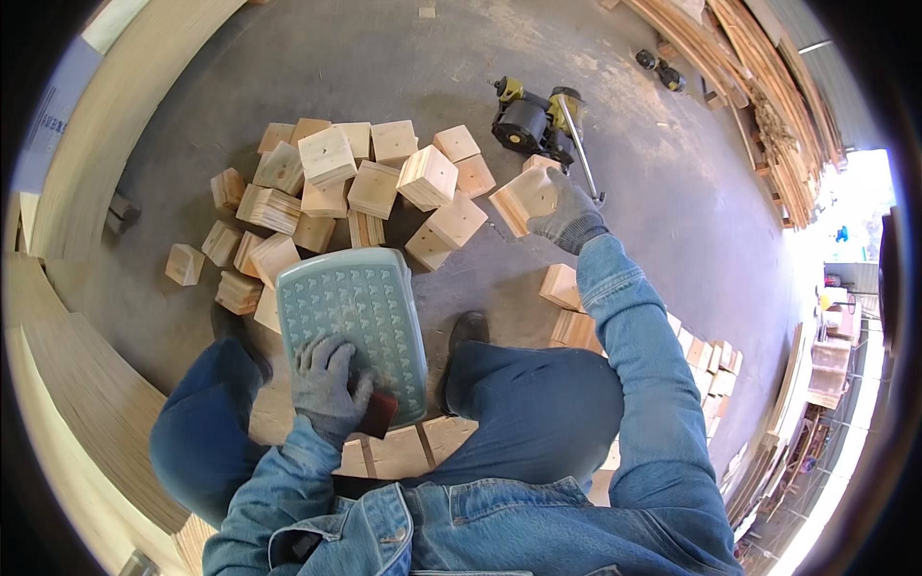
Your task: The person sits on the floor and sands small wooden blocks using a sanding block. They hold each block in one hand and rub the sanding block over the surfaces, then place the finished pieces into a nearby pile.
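Note:
My left hand [328, 379], in a grey work glove, rests on the upturned face of a pale teal plastic step stool [351, 288] with a raised pattern. Its thumb and palm close on a reddish-brown flat piece [379, 415], perhaps a sanding pad; the glove hides part of it. My right hand [571, 216], gloved too, reaches out to the far right and grips a light wooden block [519, 202] by its right side. The block is tilted, just right of a loose heap of similar wooden blocks [373, 189] on the floor beyond the stool.
A black and yellow-green coil nailer [528, 125] lies beyond my right hand, a metal fitting beside it. More blocks [576, 331] are stacked under my right arm. Long boards [125, 125] stand along the left; timber [768, 106] is piled at far right. My knees flank the stool.

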`<state>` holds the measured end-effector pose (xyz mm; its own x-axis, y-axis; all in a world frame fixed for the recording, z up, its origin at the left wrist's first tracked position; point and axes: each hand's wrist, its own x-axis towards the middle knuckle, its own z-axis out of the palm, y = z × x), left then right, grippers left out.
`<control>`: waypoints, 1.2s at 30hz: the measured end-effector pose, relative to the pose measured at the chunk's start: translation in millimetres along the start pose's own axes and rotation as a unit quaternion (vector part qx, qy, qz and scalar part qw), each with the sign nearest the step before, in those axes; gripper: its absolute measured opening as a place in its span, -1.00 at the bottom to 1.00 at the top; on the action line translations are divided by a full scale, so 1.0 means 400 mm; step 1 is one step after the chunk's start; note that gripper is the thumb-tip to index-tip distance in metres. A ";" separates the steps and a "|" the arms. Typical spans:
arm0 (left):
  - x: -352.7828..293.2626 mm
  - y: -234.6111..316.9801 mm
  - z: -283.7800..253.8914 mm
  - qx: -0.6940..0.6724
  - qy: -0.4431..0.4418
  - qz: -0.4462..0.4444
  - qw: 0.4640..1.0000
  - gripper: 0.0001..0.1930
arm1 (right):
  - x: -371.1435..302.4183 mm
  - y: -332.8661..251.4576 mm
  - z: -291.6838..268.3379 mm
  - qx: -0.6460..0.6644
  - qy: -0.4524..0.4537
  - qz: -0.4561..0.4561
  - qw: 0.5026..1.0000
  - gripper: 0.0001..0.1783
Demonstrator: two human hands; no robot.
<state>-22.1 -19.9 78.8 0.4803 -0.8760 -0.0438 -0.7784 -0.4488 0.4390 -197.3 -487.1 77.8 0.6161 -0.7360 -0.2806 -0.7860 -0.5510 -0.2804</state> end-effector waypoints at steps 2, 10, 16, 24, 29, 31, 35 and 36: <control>0.006 0.005 0.011 -0.016 0.005 0.003 1.000 -0.50 | -0.077 -0.023 -0.056 0.068 0.012 -0.028 0.997 0.22; -0.048 -0.054 0.002 -0.046 0.087 0.017 0.995 -0.44 | -0.336 -0.268 -0.121 0.258 -0.027 -0.071 0.963 0.26; -0.095 -0.050 -0.055 -0.105 0.158 -0.035 0.981 -0.37 | -0.430 -0.347 0.089 0.493 -0.078 -0.054 0.865 0.17; -0.181 -0.138 -0.115 -0.185 0.227 -0.113 0.950 -0.41 | -0.480 -0.530 0.244 0.438 -0.123 -0.025 0.890 0.00; -0.197 -0.169 -0.113 -0.187 0.196 -0.163 0.949 -0.43 | -0.503 -0.619 0.244 0.355 -0.069 0.008 0.932 0.02; -0.189 -0.163 -0.113 -0.196 0.184 -0.165 0.949 -0.42 | -0.491 -0.608 0.259 0.348 -0.065 0.005 0.935 0.02; -0.171 -0.144 -0.110 -0.210 0.174 -0.151 0.950 -0.40 | -0.468 -0.579 0.270 0.330 -0.082 -0.023 0.940 0.05; -0.167 -0.139 -0.108 -0.210 0.175 -0.144 0.951 -0.40 | -0.462 -0.569 0.280 0.349 -0.086 -0.019 0.933 0.04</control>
<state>6.4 71.1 96.2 0.8119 -0.5816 0.0515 -0.3981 -0.4869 0.7775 -126.3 -181.7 90.6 0.6894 -0.6144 -0.3837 -0.5746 -0.1414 -0.8061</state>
